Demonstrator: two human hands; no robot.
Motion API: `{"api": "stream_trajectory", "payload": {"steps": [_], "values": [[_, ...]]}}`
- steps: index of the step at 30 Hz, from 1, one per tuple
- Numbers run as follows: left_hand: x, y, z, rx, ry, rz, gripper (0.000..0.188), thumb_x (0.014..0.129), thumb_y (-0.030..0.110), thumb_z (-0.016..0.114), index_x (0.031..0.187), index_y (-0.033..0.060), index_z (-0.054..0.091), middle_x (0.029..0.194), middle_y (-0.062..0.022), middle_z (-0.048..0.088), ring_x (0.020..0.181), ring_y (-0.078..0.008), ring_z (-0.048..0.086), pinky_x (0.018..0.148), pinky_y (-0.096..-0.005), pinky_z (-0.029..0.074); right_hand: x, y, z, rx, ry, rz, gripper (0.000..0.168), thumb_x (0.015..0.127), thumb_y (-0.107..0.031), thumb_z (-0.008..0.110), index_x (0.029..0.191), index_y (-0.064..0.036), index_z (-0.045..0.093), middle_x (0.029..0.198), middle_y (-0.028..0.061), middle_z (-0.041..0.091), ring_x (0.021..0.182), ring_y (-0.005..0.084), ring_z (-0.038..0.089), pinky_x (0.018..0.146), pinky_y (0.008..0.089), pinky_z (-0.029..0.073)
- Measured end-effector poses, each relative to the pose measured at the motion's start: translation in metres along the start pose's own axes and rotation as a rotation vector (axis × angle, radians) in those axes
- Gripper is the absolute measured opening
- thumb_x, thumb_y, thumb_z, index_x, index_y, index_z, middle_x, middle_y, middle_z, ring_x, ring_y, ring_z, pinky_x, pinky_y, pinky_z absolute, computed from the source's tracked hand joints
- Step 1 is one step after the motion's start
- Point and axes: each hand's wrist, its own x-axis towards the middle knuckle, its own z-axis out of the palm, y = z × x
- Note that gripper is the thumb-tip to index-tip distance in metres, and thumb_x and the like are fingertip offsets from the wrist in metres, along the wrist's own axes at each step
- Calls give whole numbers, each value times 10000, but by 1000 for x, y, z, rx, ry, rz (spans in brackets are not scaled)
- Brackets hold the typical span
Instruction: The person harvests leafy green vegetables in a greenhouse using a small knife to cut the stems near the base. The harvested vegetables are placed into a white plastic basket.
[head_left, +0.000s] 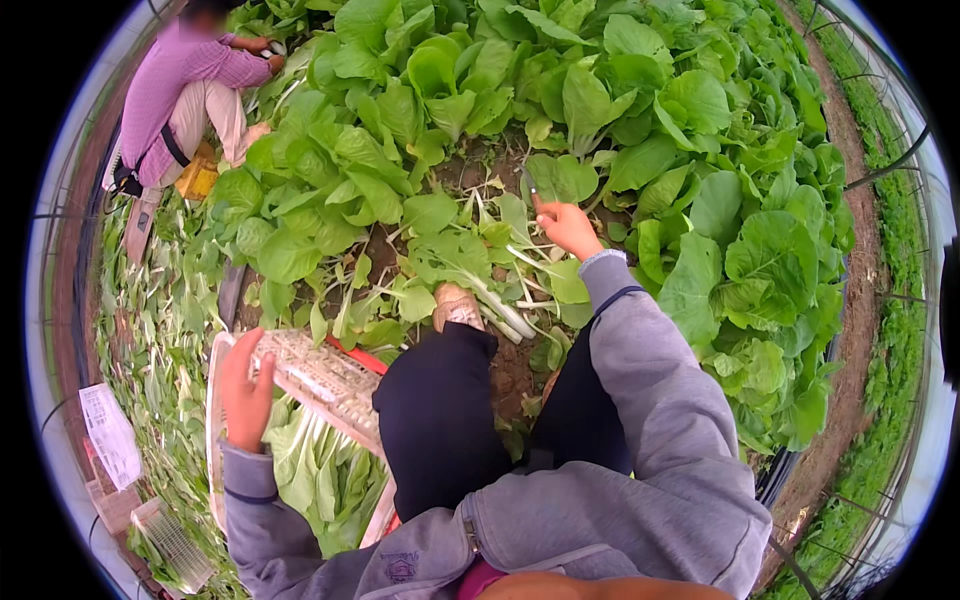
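Observation:
My right hand (568, 227) is closed around the handle of a small knife (530, 180), its blade pointing away over the cut leaves. My left hand (250, 390), fingers spread, is over the left end of a plastic crate (322, 382); whether it touches the crate is unclear. Leafy greens with long pale stalks (322, 472) fill the crate beside my leg. Between my shoes and the standing plants, loose leaves with white stalks (510, 311) lie on the soil. Tall leafy green plants (592, 105) grow just beyond the knife.
A co-worker (187, 90) in a checked shirt sits at the upper left, near a yellow object (198, 174). Cut leaves litter the ground at left. More crates (174, 544) stand at the lower left. A dirt path (862, 300) and hoops run along the right.

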Motion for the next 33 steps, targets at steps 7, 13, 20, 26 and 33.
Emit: {"api": "stream_trajectory", "payload": {"steps": [7,13,20,26,33], "values": [[159,105,158,-23,-344,654,298,782,116,618,1073,58,595,1063,-119,597,1031,-303,546,879,-405,442,71,85,43,-135,-102,312,519,810,-222,601,1311,-190,470,1057,214,609,1006,359,579,881,414,443],[272,103,280,327,-293,823,352,743,47,536,1085,-30,566,1105,-153,576,1133,-322,490,1010,-406,366,92,93,77,-298,-44,277,555,803,-234,637,1305,-165,411,1030,196,552,955,366,576,814,451,469],[360,113,323,1104,-208,903,434,841,173,415,1212,-25,522,1328,-137,467,1305,-262,344,1142,-411,110,109,95,99,-354,111,330,368,752,-247,674,984,-11,514,993,192,575,901,360,595,764,453,490],[388,89,324,1145,-109,599,454,801,170,457,1222,6,498,1318,-121,467,1270,-261,368,1129,-399,121,120,67,87,-44,135,389,313,748,-148,572,997,1,456,981,228,626,823,376,609,738,415,488],[396,67,330,1011,-9,527,591,746,155,540,1322,68,439,1389,-35,400,1021,-205,450,921,-326,318,120,10,86,170,86,135,396,799,-267,620,1094,-35,494,1005,145,655,872,314,635,739,358,484]]}}
